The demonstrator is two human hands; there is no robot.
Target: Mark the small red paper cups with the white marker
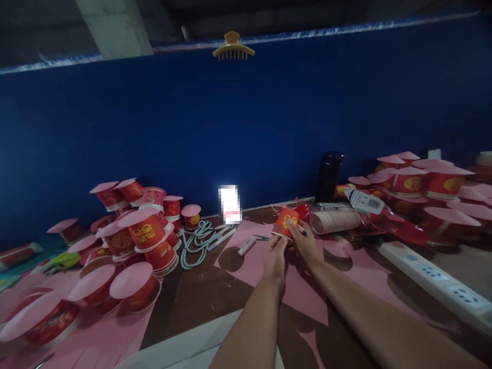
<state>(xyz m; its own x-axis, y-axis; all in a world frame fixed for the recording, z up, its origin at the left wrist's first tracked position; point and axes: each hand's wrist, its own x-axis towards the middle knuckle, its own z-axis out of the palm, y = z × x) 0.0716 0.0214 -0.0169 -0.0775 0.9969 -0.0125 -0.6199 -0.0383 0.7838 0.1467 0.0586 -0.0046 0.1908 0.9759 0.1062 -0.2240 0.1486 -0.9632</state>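
A red paper cup (281, 219) with yellow print is tilted over the table between my two hands. My left hand (274, 260) closes its fingertips on the cup's lower rim. My right hand (307, 245) grips the cup's right side, with the thumb lying over the print. A short dark item (302, 231) shows by the right fingers; its kind is unclear. Under both wrists lies a pink paper sheet (246, 271) with round cut-outs. To the left of the cup are a white capped tube (246, 247) and small scissors (262, 238).
Red cups with pink paper discs (143, 225) are piled at left, more cups (411, 179) at right. A cable (194, 251), a glowing phone-like screen (229, 204), a black bottle (329, 177), stacked cups (336, 220) and a power strip (434, 279) surround the work area.
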